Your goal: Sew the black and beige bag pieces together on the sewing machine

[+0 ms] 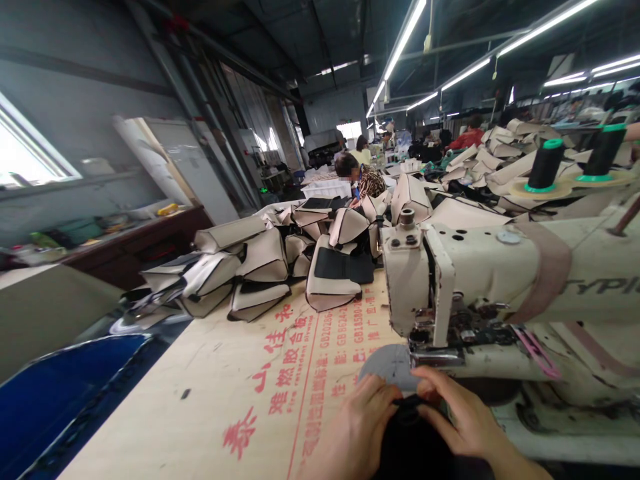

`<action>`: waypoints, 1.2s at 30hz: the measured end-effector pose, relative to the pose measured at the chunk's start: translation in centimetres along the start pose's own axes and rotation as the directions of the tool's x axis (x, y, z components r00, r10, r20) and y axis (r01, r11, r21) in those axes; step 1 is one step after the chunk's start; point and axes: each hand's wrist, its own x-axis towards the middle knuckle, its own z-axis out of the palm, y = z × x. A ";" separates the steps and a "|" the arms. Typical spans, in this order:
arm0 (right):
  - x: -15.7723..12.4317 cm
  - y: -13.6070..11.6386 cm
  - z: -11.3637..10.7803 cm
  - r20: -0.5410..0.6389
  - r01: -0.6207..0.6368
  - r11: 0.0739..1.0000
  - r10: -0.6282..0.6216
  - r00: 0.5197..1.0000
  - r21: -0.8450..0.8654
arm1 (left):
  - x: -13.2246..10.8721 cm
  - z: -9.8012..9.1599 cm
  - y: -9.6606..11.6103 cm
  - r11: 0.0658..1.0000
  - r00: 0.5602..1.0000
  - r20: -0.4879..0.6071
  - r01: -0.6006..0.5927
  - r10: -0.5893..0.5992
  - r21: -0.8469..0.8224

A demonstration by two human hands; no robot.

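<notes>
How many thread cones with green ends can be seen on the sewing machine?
2. One black thread cone stands behind the sewing machine arm at upper right; the second cone is just right of it, nearer the edge. More may be hidden outside the view.

Worktop (210,400): pale board, red printed characters. Carries: cream sewing machine (500,280) at 3 o'clock; heap of beige-and-black sewn covers (270,263) at 12 o'clock; black fabric (415,440) at 6 o'clock.
</notes>
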 end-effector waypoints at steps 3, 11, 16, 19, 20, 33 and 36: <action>0.3 1.0 -0.1 0.121 0.206 0.968 -0.189 0.974 -0.144 | -0.1 0.2 -0.1 0.999 1.000 -0.012 0.013 -0.013 -0.031; 0.8 0.7 -0.8 0.143 0.176 0.984 -0.175 0.974 0.005 | 0.2 1.5 0.2 0.959 0.976 -0.112 0.155 -0.185 -0.239; 1.4 -0.3 -1.4 0.155 0.071 0.995 -0.082 0.984 0.075 | 0.6 1.8 -0.1 0.952 0.971 -0.132 0.161 -0.200 -0.260; 1.4 -0.6 -1.2 0.142 0.057 0.995 -0.068 0.987 0.079 | 0.4 1.7 0.0 0.960 0.964 -0.159 0.174 -0.212 -0.221; 1.2 -0.6 -1.1 0.133 0.053 0.995 -0.063 0.989 0.079 | 0.4 1.6 0.1 0.963 0.965 -0.163 0.167 -0.203 -0.211; -0.5 0.9 0.8 -0.143 0.114 0.993 -0.111 0.984 0.018 | 0.2 3.8 -0.9 0.987 0.919 -0.376 0.067 -0.117 -0.143; -0.5 0.9 0.7 -0.137 0.127 0.992 -0.128 0.982 -0.019 | 0.4 3.2 -0.5 0.994 0.952 -0.303 0.015 -0.046 -0.106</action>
